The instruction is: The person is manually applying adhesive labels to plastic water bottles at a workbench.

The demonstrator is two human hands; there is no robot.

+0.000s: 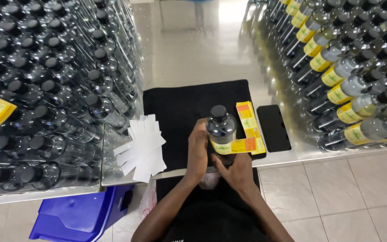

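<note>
Two bare forearms reach up from the bottom edge of the view and meet at a dark bottle (221, 130) with a black screw cap, which stands upright between the hands. Left hand (197, 152) wraps around the bottle's left side, fingers curled against the glass. Right hand (236, 172) grips the bottle low on its right side, with the thumb pressing a yellow label (234, 146) that is partly wrapped around the bottle's lower body, its free end sticking out to the right.

Under the bottle lies a black cloth mat (175, 107), spread on a shiny metal surface (193, 58). Just right of the bottle, on the mat's edge, sits a stack of yellow and orange labels (249, 121). Right of that stack lies a black phone (273, 128), face up with a dark screen.

Left of the bottle, a fan of white paper backing strips (143, 148) lies at the mat's left edge. Farther left, rows of unlabelled capped bottles (45, 89) lie stacked on their sides. Far right of the bottle, a similar stack of bottles with yellow labels (350, 85) fills the surface. Below and left of the bottle, a blue plastic bin (81, 215) rests on the tiled floor (337, 197).
</note>
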